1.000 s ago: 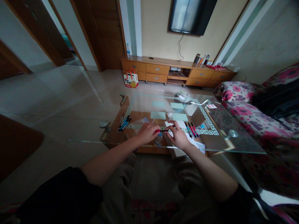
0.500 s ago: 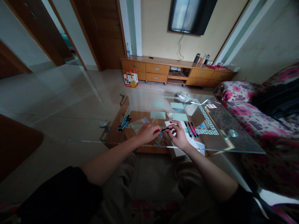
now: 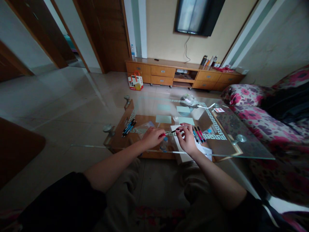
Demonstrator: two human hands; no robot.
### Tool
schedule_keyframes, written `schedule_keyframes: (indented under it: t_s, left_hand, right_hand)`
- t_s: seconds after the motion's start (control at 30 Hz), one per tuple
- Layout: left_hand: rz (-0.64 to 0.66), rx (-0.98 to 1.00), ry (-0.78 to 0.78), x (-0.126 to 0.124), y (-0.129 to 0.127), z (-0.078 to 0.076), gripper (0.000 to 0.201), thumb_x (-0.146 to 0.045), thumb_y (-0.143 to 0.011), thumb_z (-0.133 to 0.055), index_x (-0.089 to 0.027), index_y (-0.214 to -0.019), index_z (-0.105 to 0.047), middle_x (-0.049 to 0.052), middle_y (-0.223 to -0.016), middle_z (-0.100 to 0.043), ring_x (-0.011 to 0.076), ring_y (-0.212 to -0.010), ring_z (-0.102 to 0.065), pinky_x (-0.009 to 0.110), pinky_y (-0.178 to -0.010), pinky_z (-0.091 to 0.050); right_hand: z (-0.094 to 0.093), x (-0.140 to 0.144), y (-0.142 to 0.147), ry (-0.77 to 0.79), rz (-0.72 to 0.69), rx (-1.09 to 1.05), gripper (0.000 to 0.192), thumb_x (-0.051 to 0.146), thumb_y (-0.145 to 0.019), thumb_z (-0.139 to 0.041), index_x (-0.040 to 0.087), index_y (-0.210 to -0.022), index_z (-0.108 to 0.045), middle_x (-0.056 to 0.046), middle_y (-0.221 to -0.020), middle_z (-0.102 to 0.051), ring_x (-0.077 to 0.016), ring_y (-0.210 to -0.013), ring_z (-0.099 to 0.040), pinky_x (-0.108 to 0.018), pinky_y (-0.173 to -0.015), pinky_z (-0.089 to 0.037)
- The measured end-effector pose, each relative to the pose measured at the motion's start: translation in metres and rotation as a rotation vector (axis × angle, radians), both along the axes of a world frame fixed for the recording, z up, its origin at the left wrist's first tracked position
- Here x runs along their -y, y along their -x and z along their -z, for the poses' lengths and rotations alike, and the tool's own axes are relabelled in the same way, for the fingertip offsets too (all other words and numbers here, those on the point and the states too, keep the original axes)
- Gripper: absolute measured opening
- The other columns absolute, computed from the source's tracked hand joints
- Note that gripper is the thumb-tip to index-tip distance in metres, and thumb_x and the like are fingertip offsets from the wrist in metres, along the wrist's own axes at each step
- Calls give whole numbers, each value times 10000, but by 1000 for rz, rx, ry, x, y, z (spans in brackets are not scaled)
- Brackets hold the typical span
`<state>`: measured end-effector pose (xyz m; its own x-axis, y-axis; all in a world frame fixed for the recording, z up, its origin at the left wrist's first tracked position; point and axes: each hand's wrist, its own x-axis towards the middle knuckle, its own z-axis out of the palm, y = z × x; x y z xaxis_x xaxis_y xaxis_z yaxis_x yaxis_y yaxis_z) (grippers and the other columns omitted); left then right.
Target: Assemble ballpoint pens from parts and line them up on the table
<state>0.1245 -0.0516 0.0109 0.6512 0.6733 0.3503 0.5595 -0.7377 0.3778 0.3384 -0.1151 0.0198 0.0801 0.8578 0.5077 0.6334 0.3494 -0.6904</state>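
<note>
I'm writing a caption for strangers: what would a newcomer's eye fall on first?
Probably the left hand and right hand, centred above the glass table, holding a red and black pen between them. Next, perhaps, the floral sofa at the right and the dark TV on the far wall.

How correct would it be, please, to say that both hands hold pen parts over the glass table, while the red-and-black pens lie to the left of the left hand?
Not quite: the red-and-black pens lie to the right of the right hand, as the head view shows. The right hand and left hand do hold pen parts over the glass table.
</note>
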Motion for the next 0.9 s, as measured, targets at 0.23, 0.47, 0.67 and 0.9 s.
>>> schedule_keyframes:
  t_s: [0.23, 0.47, 0.67, 0.9]
  left_hand:
    - [-27, 12, 18, -1, 1, 3, 122, -291, -915, -579, -216, -915, -676, 17, -837, -714, 172, -776, -637, 302, -774, -415]
    - [-22, 21, 42, -3, 3, 6, 131, -293, -915, -586, -218, -947, -689, 24, -856, -725, 174, -799, -647, 306, -801, -433]
    - [-16, 22, 32, -4, 4, 9, 130, -288, -918, -577, -220, -938, -686, 16, -865, -727, 169, -789, -643, 301, -785, -424]
    - [-15, 13, 44, -2, 7, 4, 123, -286, -911, -586, -215, -929, -685, 20, -852, -725, 172, -777, -635, 298, -762, -419]
  right_hand:
    - [3, -6, -11, -30, 205, -40, 285, 442, -970, -473, 200, -1032, -609, -142, -1192, -457, -235, -1004, -565, -322, -627, -572]
    - [12, -12, -49, -44, 287, 264, 231, 362, -922, -545, 183, -1001, -668, -154, -1269, -421, -297, -1118, -507, -509, -992, -455]
    - [17, -11, -60, 54, 266, 531, 203, 316, -922, -543, 208, -1013, -688, -142, -1309, -430, -312, -1096, -474, -529, -948, -431]
    - [21, -11, -58, 138, 262, 631, 194, 320, -917, -545, 225, -1009, -686, -144, -1328, -429, -341, -1100, -447, -541, -892, -431]
